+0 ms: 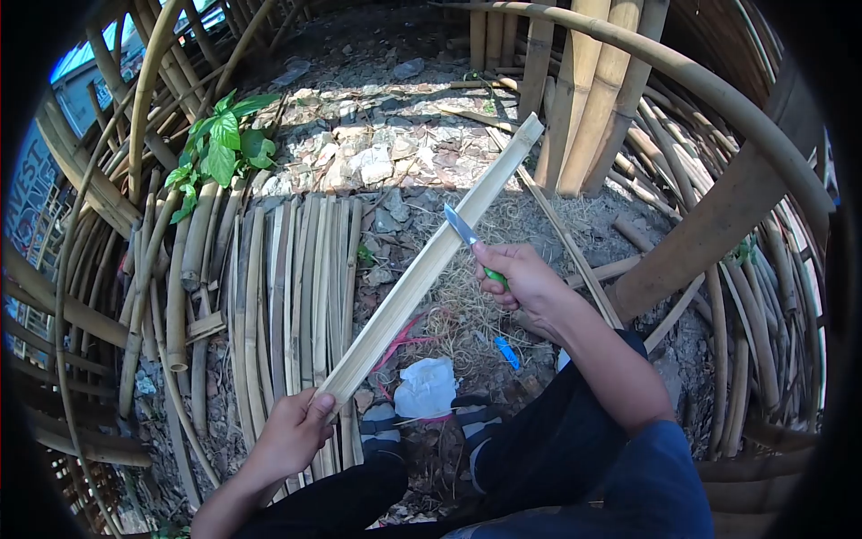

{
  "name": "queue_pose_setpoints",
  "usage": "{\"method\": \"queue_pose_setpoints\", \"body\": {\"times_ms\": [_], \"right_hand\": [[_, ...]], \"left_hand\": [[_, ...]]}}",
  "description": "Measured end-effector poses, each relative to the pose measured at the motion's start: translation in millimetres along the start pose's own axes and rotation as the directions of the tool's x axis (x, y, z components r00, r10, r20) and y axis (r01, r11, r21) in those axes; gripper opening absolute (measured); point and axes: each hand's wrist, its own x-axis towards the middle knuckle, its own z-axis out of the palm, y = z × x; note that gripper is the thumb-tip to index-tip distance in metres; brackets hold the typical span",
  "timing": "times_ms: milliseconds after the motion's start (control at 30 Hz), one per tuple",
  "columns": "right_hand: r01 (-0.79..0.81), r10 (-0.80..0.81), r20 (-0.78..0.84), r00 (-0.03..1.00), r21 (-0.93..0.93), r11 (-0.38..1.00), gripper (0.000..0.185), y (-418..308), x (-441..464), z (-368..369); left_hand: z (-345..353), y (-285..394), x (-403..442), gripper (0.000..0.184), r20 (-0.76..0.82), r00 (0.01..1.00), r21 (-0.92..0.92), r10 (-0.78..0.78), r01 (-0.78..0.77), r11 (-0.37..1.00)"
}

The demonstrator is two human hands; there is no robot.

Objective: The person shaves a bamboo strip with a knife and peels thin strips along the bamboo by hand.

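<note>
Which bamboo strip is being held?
The long pale strip slanting up from the left hand, with the knife blade across it; the row of strips lies on the ground.

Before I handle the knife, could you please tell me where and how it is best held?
Grip the knife by its green handle, probably coming from the picture's lower right, as the right hand does: the blade points up and left over the split bamboo, so fingers are best kept off that end.
</note>
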Motion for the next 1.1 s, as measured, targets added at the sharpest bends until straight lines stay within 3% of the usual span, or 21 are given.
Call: {"method": "queue_pose_setpoints", "body": {"times_ms": [67, 133, 200, 300, 433, 500, 600, 667, 867, 1100], "right_hand": [[0.058, -0.054, 0.063, 0.997, -0.068, 0.996, 0.04, 2.3, -13.5, 30.3], [0.062, -0.04, 0.246, 0.968, -0.081, 0.995, 0.038, 26.6, -28.2, 70.7], [-0.009, 0.067, 0.368, 0.927, -0.159, 0.987, 0.037, 33.7, -46.9, 105.0], [-0.009, 0.039, 0.456, 0.889, -0.067, 0.998, 0.037, 51.9, -46.4, 122.7], [0.011, 0.037, 0.405, 0.914, -0.117, 0.993, 0.035, 47.9, -49.1, 122.8], [0.072, -0.059, 0.247, 0.967, -0.045, 0.996, 0.039, 46.7, -48.3, 119.9], [0.019, -0.01, 0.21, 0.978, -0.039, 0.999, 0.039, 34.8, -32.0, 92.4], [0.048, -0.039, 0.223, 0.974, -0.034, 0.998, 0.039, 36.0, -27.7, 86.5], [-0.086, 0.123, 0.395, 0.91, -0.109, 0.99, 0.04, 48.4, -51.1, 118.7], [0.053, 0.019, 0.41, 0.912, -0.162, 0.985, 0.037, 57.4, -46.2, 121.2]], "left_hand": [[0.4, 3.5, 1.3, 0.041, 0.011, 1.0, -0.045, -0.001, 0.001, 0.999], [2.6, 6.0, 2.9, 0.04, -0.016, 1.0, -0.06, -0.006, 0.005, 0.998], [4.5, 14.5, 3.5, 0.038, 0.032, 0.999, 0.055, 0.04, -0.042, 0.998], [6.1, 15.4, 4.0, 0.039, 0.043, 0.995, 0.11, 0.095, -0.099, 0.989], [5.4, 4.2, 8.7, 0.04, 0.058, 0.981, 0.179, 0.187, -0.195, 0.964], [4.1, 5.0, 7.1, 0.04, 0.03, 0.989, 0.154, 0.147, -0.149, 0.977], [1.7, 9.4, 2.1, 0.037, 0.002, 0.996, 0.115, 0.095, -0.094, 0.989], [1.5, 8.2, 5.2, 0.035, 0.005, 0.996, 0.101, 0.086, -0.086, 0.991], [3.2, 9.3, 8.9, 0.038, 0.018, 0.991, 0.073, 0.135, -0.136, 0.988], [2.4, 15.6, 3.2, 0.034, 0.055, 0.991, 0.056, 0.122, -0.125, 0.991]]}}
